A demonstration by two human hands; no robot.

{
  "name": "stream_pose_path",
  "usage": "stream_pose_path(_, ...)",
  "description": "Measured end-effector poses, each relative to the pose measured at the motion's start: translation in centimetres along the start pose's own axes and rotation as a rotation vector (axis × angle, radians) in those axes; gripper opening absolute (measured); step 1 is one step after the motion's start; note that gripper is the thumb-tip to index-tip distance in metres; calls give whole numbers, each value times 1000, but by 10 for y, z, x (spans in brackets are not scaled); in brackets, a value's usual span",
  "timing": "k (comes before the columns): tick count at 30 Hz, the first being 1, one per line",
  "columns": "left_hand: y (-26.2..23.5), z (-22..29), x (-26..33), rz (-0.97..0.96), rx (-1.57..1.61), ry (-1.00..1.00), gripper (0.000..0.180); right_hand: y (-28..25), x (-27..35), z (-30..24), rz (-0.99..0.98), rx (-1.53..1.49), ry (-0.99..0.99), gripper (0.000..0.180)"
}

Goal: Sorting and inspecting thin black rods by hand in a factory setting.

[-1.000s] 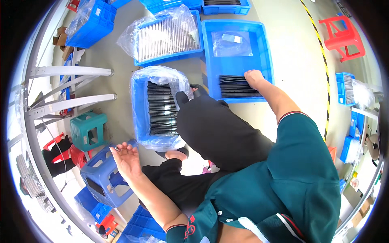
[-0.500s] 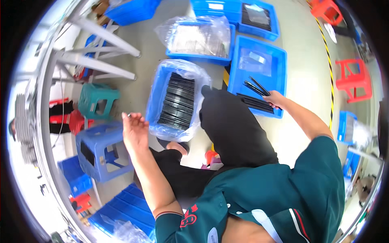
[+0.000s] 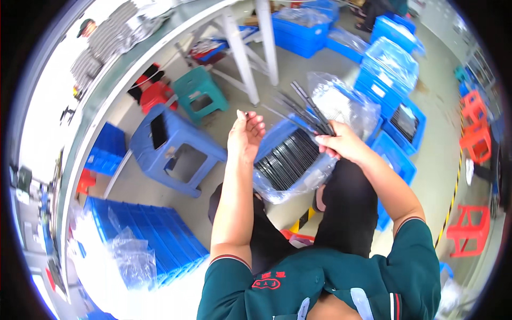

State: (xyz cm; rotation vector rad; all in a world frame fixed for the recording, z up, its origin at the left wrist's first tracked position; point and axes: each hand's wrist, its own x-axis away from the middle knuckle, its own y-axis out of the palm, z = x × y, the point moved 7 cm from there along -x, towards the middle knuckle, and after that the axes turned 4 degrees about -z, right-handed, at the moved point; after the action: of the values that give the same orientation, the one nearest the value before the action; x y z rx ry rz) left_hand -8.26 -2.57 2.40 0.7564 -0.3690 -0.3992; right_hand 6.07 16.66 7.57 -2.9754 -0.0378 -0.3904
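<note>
Several thin black rods (image 3: 311, 111) fan out from my right hand (image 3: 343, 141), which is closed around their lower ends. They are held above a blue bin (image 3: 269, 146) lined with clear plastic, where many similar black rods (image 3: 289, 161) lie in a packed row. My left hand (image 3: 246, 137) is raised beside that bin, fingers curled and thumb against a fingertip. A small dark thing seems to show at the pinch, too small to name.
A blue stool (image 3: 186, 144) with a dark flat device (image 3: 159, 132) on it stands at left, near a green stool (image 3: 198, 95). Stacked blue bins (image 3: 144, 229) are at lower left. Another blue bin (image 3: 402, 165) lies at right; a white table leg (image 3: 240, 58) is ahead.
My view has turned left. My right hand has lifted the black rods out of the right-hand blue bin and brought them over the lined bin. My left hand stays raised and curled.
</note>
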Motion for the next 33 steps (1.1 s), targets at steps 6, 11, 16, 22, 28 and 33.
stream_pose_path(6,-21,31,4,25,155,121,35,74,-42,-10,-141,-65,34,14)
stream_pose_path(11,-28,34,9,76,117,105,34,87,-45,-1,-149,-114,59,12)
stream_pose_path(16,-26,28,7,100,85,99,32,87,-44,6,-128,-127,70,13)
stream_pose_path(22,-4,13,17,76,-179,185,31,87,-44,8,-116,-308,69,13)
stream_pose_path(28,14,-31,30,9,-206,115,30,80,-50,7,-66,-467,23,20)
stream_pose_path(33,9,-11,25,20,-249,122,32,56,-65,18,111,-339,-64,14)
